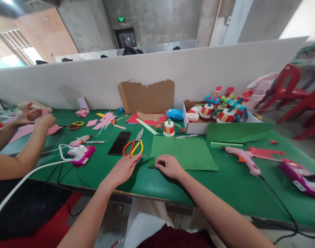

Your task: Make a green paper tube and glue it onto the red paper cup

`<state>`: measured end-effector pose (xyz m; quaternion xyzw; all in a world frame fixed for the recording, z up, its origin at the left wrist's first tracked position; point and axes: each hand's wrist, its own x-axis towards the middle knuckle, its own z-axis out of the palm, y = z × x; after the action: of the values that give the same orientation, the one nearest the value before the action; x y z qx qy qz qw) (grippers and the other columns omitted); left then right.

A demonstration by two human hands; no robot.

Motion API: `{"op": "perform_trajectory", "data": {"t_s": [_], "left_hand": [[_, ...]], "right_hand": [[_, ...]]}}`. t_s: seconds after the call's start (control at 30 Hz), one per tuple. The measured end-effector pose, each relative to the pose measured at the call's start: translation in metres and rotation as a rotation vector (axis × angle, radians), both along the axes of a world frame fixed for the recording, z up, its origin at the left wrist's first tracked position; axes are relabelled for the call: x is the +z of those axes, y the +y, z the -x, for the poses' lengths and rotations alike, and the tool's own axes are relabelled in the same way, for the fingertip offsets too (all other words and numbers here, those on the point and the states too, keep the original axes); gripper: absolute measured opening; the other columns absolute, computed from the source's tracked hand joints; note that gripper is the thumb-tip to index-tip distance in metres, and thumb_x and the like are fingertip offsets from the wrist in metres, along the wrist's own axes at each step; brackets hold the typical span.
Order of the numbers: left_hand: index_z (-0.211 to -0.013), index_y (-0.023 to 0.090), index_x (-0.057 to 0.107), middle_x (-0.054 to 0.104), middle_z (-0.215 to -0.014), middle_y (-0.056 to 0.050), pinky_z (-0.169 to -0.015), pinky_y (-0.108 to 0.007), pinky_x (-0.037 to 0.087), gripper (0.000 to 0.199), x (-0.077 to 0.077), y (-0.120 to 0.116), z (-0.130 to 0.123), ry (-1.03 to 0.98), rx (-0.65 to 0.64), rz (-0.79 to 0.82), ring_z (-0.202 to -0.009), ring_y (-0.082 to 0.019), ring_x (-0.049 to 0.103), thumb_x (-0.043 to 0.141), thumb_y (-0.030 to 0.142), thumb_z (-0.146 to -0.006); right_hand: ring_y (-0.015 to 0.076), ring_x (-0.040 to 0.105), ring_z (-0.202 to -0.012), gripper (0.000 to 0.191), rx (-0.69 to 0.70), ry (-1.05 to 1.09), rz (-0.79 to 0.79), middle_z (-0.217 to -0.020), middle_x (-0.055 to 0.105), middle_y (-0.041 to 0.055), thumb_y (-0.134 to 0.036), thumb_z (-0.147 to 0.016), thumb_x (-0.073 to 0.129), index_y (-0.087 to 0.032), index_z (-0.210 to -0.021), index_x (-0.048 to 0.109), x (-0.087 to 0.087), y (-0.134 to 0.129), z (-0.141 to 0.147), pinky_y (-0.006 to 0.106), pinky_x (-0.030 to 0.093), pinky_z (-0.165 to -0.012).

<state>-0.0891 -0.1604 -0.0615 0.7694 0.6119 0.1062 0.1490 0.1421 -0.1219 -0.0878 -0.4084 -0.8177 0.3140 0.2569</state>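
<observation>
My left hand (pixel 123 169) is closed, palm down, just below the scissors (pixel 138 137) with one red and one yellow handle. A thin pointed item (pixel 142 157) sticks out at its fingertips, too small to name. My right hand (pixel 171 166) has its fingers curled over the lower left edge of a green paper sheet (pixel 184 151); what they grip, if anything, is hidden. A black phone (pixel 119 143) lies left of the scissors. Beyond the sheet stands a small white and red cup figure (pixel 169 128) with green springy arms.
A white box (pixel 196 128) of cup figures stands behind, near folded green paper (pixel 237 132). A pink glue gun (pixel 244 158) and purple power strip (pixel 301 177) lie right. Another strip (pixel 83 155), pink scraps (pixel 105 120) and a person's hands (pixel 45 120) are left.
</observation>
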Motion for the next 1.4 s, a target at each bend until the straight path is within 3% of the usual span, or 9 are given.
{"op": "perform_trajectory", "data": {"t_s": [0.1,0.27,0.37,0.5,0.73,1.4], "left_hand": [[-0.132,0.024,0.054,0.063,-0.107,-0.010,-0.088,-0.034,0.045,0.046,0.002,-0.006,-0.002,0.157,0.025,-0.037,-0.100,-0.023,0.059,0.042,0.018,-0.089],[-0.129,0.027,0.057,0.062,-0.108,-0.009,-0.086,-0.034,0.043,0.043,0.001,-0.010,-0.004,0.212,-0.019,-0.067,-0.102,-0.023,0.055,0.047,0.017,-0.089],[-0.132,0.029,0.054,0.061,-0.112,-0.008,-0.084,-0.035,0.042,0.043,-0.002,-0.013,0.000,0.208,-0.072,-0.091,-0.102,-0.023,0.054,0.043,0.019,-0.091],[-0.129,0.030,0.055,0.060,-0.113,-0.006,-0.082,-0.034,0.040,0.041,-0.003,-0.018,0.009,0.179,-0.118,-0.078,-0.098,-0.021,0.052,0.038,0.019,-0.093],[-0.130,0.030,0.056,0.059,-0.112,-0.007,-0.084,-0.034,0.039,0.040,-0.008,-0.019,0.012,0.112,-0.164,-0.074,-0.098,-0.020,0.049,0.037,0.025,-0.095],[-0.129,0.026,0.058,0.061,-0.109,-0.009,-0.082,-0.035,0.039,0.043,-0.014,-0.020,0.011,0.158,-0.186,-0.106,-0.094,-0.021,0.048,0.029,0.025,-0.097]], "right_hand": [[0.0126,0.055,-0.069,0.009,0.002,0.001,-0.001,-0.072,0.062,0.0001,-0.014,-0.081,0.065,-0.018,-0.073,0.067,0.001,-0.001,0.000,0.023,0.041,-0.067],[0.0119,0.052,-0.067,0.010,-0.028,0.006,0.013,-0.070,0.059,-0.0007,-0.015,-0.081,0.065,-0.018,-0.071,0.066,0.001,-0.001,0.002,0.023,0.040,-0.066],[0.0117,0.051,-0.066,0.010,-0.038,0.009,0.015,-0.070,0.057,-0.0013,-0.014,-0.080,0.066,-0.018,-0.071,0.065,-0.001,-0.001,0.003,0.023,0.039,-0.065],[0.0127,0.053,-0.072,0.016,-0.052,0.020,-0.009,-0.079,0.058,-0.0008,-0.009,-0.076,0.069,-0.020,-0.087,0.065,-0.002,-0.001,0.002,0.024,0.041,-0.068],[0.0156,0.058,-0.090,0.018,0.074,-0.014,-0.060,-0.092,0.062,0.0031,-0.016,-0.085,0.062,-0.025,-0.096,0.074,-0.003,0.000,0.000,0.027,0.045,-0.084],[0.0162,0.058,-0.089,0.021,0.062,-0.123,-0.099,-0.093,0.062,0.0038,-0.019,-0.086,0.062,-0.029,-0.099,0.076,-0.008,0.004,0.001,0.028,0.045,-0.083]]}}
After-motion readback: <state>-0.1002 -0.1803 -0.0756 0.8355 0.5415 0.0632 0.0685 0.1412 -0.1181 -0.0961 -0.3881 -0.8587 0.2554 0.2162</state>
